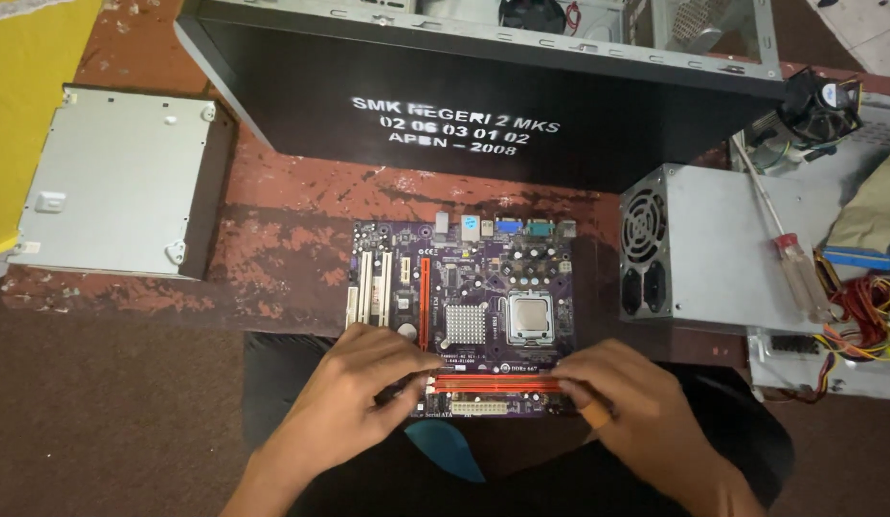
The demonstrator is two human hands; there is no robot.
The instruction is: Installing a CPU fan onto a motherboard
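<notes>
A purple motherboard (483, 287) lies flat in front of me, with a silver processor (529, 318), a small grey heatsink (465, 324) and orange-red slots. My left hand (354, 383) rests on the board's near left corner, fingers touching the left end of the orange memory slots (497, 383). My right hand (622, 397) presses on the right end of the same slots; one finger wears a tan bandage. Both hands have their fingers bent down on the slot ends, and whether a memory stick sits under them is hidden.
A black computer case (483, 96) lies open behind the board. A grey power supply (713, 249) with a red-handled screwdriver (794, 263) on it sits to the right, beside coloured cables (866, 316). A grey drive (114, 182) lies at the left. A cooler fan (820, 105) is at the far right.
</notes>
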